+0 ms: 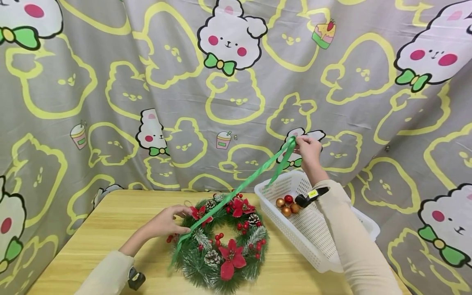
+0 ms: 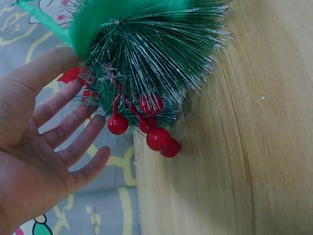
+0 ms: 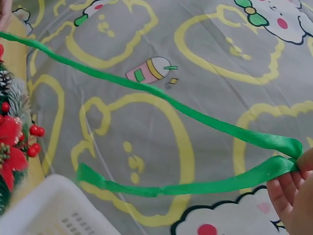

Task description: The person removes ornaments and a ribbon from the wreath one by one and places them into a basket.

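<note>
A green ribbon [image 1: 237, 189] runs taut from the left side of a Christmas wreath [image 1: 191, 268] up to my right hand [image 1: 310, 153]. The right thumb and fingers pinch it, and a loose tail hangs below them, as the right wrist view also shows. My left hand [image 1: 167, 221] is at the wreath's left edge with its fingers spread. In the left wrist view the thumb tip lies right at the ribbon [image 2: 80, 29], and the other fingers reach beside red berries [image 2: 158, 139]. The wreath lies on the table with red flowers, pinecones and frosted sprigs.
A white plastic basket [image 1: 295, 235] stands right of the wreath, under my right forearm. Gold balls [image 1: 286, 211] and a red ball [image 1: 289, 199] sit in its far end. A patterned curtain [image 1: 236, 102] hangs behind the wooden table [image 1: 110, 221].
</note>
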`<action>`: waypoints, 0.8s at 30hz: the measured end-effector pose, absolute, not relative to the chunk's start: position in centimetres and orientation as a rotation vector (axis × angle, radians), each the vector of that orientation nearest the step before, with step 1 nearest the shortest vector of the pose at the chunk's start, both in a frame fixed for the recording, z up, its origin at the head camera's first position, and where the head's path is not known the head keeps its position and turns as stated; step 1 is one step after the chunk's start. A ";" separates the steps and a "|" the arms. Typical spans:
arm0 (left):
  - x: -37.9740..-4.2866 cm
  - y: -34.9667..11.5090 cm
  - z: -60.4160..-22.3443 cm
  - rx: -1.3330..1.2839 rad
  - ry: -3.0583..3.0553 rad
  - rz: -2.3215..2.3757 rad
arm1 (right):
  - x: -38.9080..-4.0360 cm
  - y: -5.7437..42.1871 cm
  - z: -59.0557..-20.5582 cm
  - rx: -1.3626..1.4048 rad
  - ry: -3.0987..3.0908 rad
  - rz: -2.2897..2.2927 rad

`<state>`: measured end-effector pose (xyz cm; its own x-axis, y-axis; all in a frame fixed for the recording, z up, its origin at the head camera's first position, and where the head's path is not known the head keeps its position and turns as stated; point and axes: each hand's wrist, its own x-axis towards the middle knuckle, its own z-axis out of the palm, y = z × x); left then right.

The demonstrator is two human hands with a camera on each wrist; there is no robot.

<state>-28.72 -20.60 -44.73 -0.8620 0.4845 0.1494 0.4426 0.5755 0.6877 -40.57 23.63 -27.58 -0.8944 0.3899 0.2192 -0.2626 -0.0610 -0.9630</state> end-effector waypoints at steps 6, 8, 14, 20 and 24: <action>-28.9 -20.5 -44.7 0.832 2.744 1.164 | -40.2 25.7 -26.1 -0.156 -1.745 1.960; -29.0 -20.5 -44.7 0.847 2.749 1.155 | -40.2 26.4 -25.7 -0.163 -1.721 1.946; -29.1 -20.5 -44.7 0.853 2.752 1.153 | -39.7 28.8 -24.6 -0.210 -1.641 1.933; -29.0 -20.5 -44.6 0.829 2.749 1.159 | -39.4 31.4 -24.2 -0.241 -1.636 1.896; -28.8 -20.4 -44.5 0.817 2.756 1.143 | -39.0 33.3 -23.8 -0.236 -1.571 1.903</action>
